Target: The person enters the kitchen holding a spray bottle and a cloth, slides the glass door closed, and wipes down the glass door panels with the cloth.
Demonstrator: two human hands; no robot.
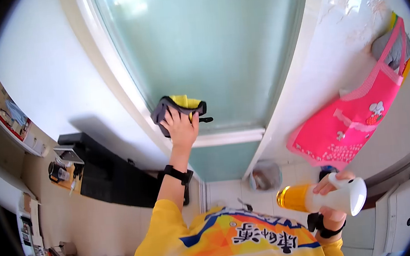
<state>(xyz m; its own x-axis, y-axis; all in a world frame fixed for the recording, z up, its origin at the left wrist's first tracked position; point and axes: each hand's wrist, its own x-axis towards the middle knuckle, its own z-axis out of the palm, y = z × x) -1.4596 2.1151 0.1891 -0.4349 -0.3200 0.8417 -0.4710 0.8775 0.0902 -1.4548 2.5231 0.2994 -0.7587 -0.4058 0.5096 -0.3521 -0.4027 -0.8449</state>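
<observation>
Left hand (180, 127), fingers spread, presses the cloth (163, 108); loose folds could snag the black handle (206, 120)! Right hand (323, 186) curls its fingers around the bottle (296, 198).

Glass panel (208, 54): wide flat run up from and right of left hand (181, 127), room to slide across. Frame post (136, 95) close on the left hand's left, blocks sideways travel. Crossbar (232, 137) cuts across just below, ridge to get over before lower pane (225, 160). Right post (286, 84) bounds the far side. Between the hands: open air over the floor (223, 192), bin (266, 176) low down near the wall. Right hand (328, 188): pink apron (346, 120) hangs ahead, narrows passage wallward. Black cabinet (114, 177) obstructs lower left.
</observation>
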